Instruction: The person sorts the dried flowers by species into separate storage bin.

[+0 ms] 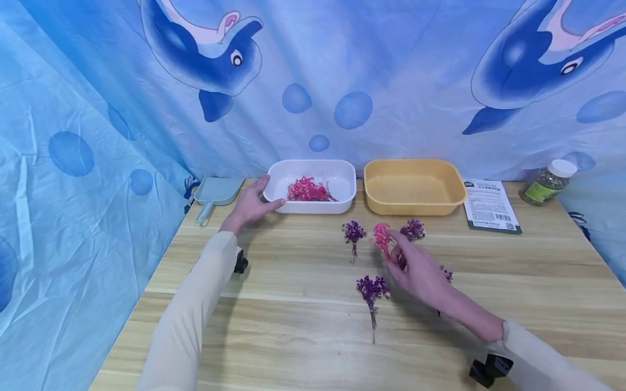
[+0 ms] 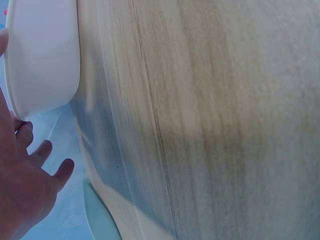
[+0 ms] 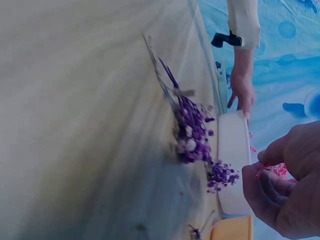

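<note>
My right hand pinches a small sprig of pink dried flowers by its stem, above the table; in the right wrist view the thin pink stem shows between thumb and finger. At the left end of a white plastic basin, my left hand touches the rim with thumb and fingers spread loosely. More pink dried flowers lie inside that basin. Purple dried flower sprigs lie around the right hand: one at left, one nearer, one behind, and another partly hidden under the wrist.
A yellow basin stands right of the white one. Farther right are a printed packet and a jar with a white lid. A pale blue dustpan-like scoop lies at the left. Blue curtain borders the wooden table.
</note>
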Motion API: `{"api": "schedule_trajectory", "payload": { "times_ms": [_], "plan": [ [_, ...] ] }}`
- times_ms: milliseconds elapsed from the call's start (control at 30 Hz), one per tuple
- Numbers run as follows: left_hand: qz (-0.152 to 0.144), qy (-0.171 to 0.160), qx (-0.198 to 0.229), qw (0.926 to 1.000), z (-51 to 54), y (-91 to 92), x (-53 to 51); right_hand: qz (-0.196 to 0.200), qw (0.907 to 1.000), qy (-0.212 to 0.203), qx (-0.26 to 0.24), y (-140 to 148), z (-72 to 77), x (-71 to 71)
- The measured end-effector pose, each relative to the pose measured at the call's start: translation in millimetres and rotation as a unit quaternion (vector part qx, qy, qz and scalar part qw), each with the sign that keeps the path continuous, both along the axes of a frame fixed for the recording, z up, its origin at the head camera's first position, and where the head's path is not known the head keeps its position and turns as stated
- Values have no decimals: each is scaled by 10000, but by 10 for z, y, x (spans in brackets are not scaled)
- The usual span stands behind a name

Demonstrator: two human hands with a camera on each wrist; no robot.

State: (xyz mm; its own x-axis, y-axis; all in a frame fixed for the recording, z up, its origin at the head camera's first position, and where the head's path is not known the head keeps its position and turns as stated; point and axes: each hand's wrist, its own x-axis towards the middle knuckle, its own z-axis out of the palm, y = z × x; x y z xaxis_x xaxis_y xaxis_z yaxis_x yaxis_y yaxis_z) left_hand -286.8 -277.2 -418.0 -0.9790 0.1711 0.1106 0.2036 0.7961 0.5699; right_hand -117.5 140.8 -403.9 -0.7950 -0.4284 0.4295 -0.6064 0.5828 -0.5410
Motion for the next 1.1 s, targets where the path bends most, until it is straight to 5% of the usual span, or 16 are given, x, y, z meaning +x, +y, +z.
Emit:
{"api": "schedule_trajectory", "payload": {
  "times_ms": [500, 1100],
  "plan": [
    [-46, 89, -24, 9999, -3, 10, 16, 258, 9990, 247, 263, -210, 219, -608],
    [-15, 100, -10, 9999, -26, 6, 9, 412, 9915, -55, 1231, -787, 418, -1659]
  ]
}}
